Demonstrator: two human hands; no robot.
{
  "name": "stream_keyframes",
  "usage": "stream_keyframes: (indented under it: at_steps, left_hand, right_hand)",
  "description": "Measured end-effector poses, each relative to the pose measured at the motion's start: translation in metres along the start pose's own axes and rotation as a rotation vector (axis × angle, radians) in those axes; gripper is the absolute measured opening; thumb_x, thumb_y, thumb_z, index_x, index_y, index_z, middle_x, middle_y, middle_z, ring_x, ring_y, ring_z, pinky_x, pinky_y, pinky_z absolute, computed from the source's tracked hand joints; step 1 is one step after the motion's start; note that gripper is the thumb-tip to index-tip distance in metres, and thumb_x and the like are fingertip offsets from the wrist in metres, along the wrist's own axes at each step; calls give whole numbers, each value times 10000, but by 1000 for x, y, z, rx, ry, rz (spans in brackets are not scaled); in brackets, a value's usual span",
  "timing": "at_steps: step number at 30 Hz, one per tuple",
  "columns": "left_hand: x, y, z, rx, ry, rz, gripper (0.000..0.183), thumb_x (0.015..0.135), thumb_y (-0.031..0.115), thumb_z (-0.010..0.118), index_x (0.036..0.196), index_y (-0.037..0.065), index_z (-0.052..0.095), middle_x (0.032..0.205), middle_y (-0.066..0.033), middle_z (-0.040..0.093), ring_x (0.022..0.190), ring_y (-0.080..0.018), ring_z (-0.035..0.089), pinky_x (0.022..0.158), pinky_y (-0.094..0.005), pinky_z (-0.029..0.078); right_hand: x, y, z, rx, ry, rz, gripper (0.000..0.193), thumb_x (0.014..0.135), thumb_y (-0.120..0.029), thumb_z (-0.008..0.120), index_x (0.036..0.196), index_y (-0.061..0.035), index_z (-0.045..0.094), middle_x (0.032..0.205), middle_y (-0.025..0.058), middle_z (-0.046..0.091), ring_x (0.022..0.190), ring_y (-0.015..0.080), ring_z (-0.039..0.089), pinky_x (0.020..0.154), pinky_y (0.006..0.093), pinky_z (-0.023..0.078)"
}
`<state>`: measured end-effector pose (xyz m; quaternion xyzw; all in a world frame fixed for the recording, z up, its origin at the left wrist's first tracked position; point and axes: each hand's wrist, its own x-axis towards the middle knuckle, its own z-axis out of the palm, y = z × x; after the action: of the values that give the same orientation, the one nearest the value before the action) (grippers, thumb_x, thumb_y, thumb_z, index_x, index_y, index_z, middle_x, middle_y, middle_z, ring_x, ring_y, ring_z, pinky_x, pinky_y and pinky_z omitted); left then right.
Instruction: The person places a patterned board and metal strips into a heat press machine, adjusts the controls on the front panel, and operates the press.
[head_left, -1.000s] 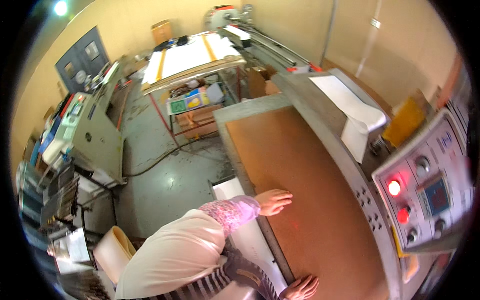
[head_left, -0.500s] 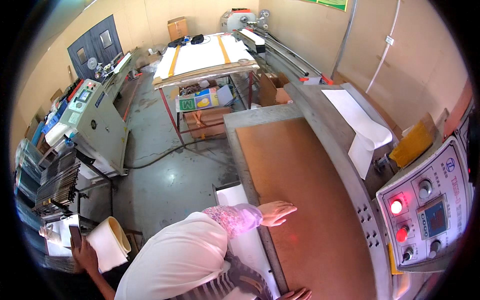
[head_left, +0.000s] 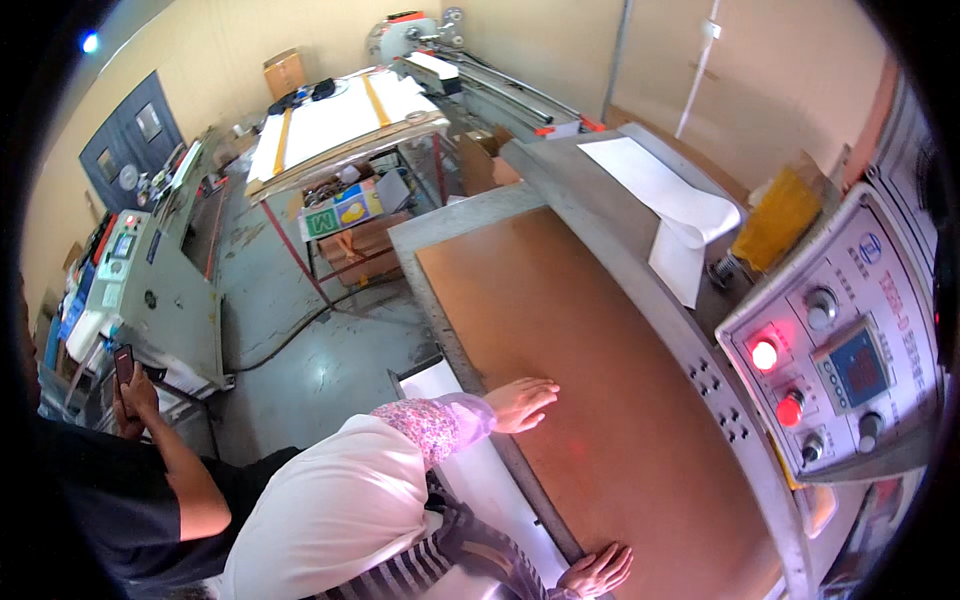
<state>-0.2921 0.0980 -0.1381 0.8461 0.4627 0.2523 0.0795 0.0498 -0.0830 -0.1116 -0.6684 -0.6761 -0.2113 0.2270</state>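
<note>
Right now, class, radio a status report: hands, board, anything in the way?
Left hand open on brown board. Right hand open at its edge. Board flat within grey frame. Co-worker holding phone at left, away from board.

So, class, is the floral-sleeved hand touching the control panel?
Apart: the head view shows brown board and metal beam between the hand and the panel.

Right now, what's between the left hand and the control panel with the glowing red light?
Between the left hand and control panel, the head view shows brown work surface, then grey metal rail with dark fittings.
</note>
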Motion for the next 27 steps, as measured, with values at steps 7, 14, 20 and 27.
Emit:
stream_keyframes:
  at_steps: [7, 14, 20, 27]
  left_hand:
    - [33, 23, -29, -57, 49, 90, 327, 759, 135, 649, 1058, 27, 570, 1165, -146, 565, 1022, -334, 567, 855, -421, 476]
    - [14, -5, -3, 4, -47, 118, 342, 865, 92, 491, 1191, -8, 493, 1324, -188, 443, 1202, -362, 438, 1005, -439, 363]
    - [11, 10, -11, 260, 201, 433, 285, 921, 300, 535, 1061, 58, 590, 1124, -137, 572, 1030, -302, 573, 873, -405, 476]
    - [20, -18, 6, 80, 313, 702, 264, 914, 322, 529, 1029, 91, 588, 1077, -109, 573, 976, -279, 574, 818, -403, 466]
  right_hand:
    - [-24, 17, 21, 147, -3, 81, 427, 744, -176, 591, 1155, -63, 571, 1233, 182, 522, 1130, 367, 494, 911, 521, 389]
    - [-9, 21, 16, 327, -35, 200, 467, 683, -238, 666, 1109, -74, 566, 1279, 163, 467, 1203, 339, 435, 998, 501, 341]
    - [-49, -14, 4, 272, -286, 538, 482, 781, -248, 621, 1199, -37, 504, 1313, 149, 445, 1279, 312, 363, 1079, 456, 265]
    - [-207, -144, -103, 118, 124, 1185, 371, 712, -97, 618, 1073, -28, 567, 1079, 175, 552, 1021, 352, 540, 849, 405, 472]
